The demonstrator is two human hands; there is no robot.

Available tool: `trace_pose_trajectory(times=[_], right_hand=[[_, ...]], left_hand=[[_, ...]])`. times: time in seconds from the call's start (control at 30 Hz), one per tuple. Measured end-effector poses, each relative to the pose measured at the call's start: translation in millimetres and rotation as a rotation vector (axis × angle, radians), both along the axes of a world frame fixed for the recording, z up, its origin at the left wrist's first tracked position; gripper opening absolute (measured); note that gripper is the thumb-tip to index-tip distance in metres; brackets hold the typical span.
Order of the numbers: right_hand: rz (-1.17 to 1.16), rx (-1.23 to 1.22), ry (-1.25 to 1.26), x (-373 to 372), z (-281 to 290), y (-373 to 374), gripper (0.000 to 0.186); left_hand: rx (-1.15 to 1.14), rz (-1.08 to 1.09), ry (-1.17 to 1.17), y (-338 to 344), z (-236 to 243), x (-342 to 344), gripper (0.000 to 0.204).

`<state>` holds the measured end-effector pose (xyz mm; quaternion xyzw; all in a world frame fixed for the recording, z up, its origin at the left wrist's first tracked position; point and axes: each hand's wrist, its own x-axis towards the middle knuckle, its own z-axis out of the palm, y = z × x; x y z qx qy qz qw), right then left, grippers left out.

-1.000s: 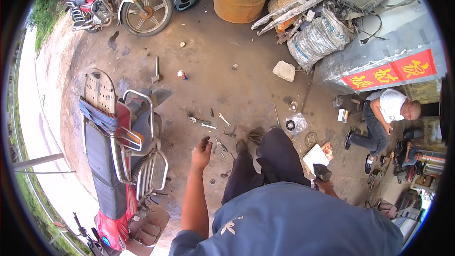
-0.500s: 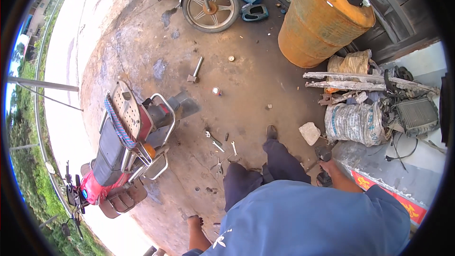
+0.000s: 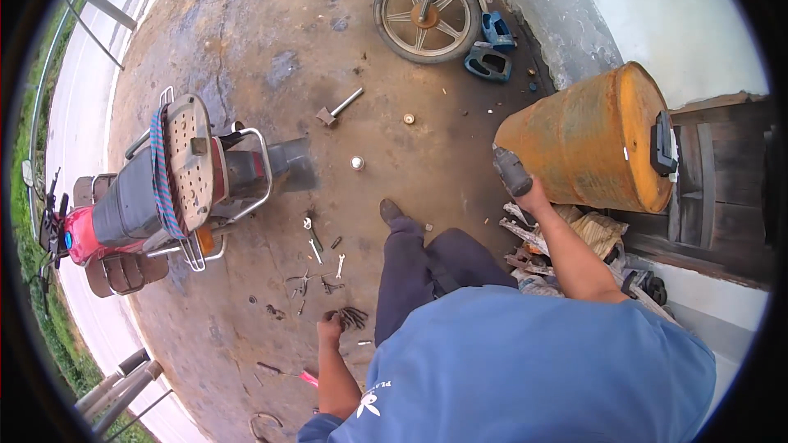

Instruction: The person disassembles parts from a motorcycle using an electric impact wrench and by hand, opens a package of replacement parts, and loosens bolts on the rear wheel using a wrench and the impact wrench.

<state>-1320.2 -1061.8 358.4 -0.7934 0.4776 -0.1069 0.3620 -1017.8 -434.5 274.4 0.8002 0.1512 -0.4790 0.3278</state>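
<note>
My right hand [image 3: 532, 197] is closed round a dark cordless power tool, drill-like in shape [image 3: 512, 171], raised in front of the rusty orange drum [image 3: 591, 135]. Low at my left side hangs my left hand [image 3: 330, 328], its fingers curled in. Right against it shows a dark, finger-like clump [image 3: 353, 317]; whether the hand grips it or it lies on the ground behind, I cannot tell. On the ground beyond that hand are spanners [image 3: 341, 265], a darker-handled wrench [image 3: 315, 248] and puller-like metal pieces [image 3: 301, 283].
A red motorcycle [image 3: 123, 213] with a rear rack stands at the left; another's front wheel [image 3: 427, 12] is at the top. A hammer [image 3: 338, 108], a small can [image 3: 357, 162] and blue plastic parts [image 3: 488, 64] lie about. Sacks and boards [image 3: 599, 238] crowd the right wall.
My right hand has lifted the power tool from low beside the wall to in front of the drum. My view has turned, and my legs have shifted; the left arm reaches further forward.
</note>
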Motion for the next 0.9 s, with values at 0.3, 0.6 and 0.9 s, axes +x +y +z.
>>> trace_pose_trajectory(times=[0.3, 0.6, 0.9], right_hand=[[0.425, 0.479, -0.375, 222.8, -89.6, -31.9, 0.05], [0.226, 1.159, -0.313, 232.4, -311.5, -8.4, 0.055], [0.247, 1.128, -0.14, 233.7, -368.4, -31.6, 0.046]], left_hand=[[0.257, -0.941, -0.547, -308.7, -55.9, 69.0, 0.043], [0.507, -0.335, -0.434, -522.1, -405.4, 146.0, 0.112], [0.411, 0.121, -0.56, -486.0, -469.5, 110.6, 0.074]])
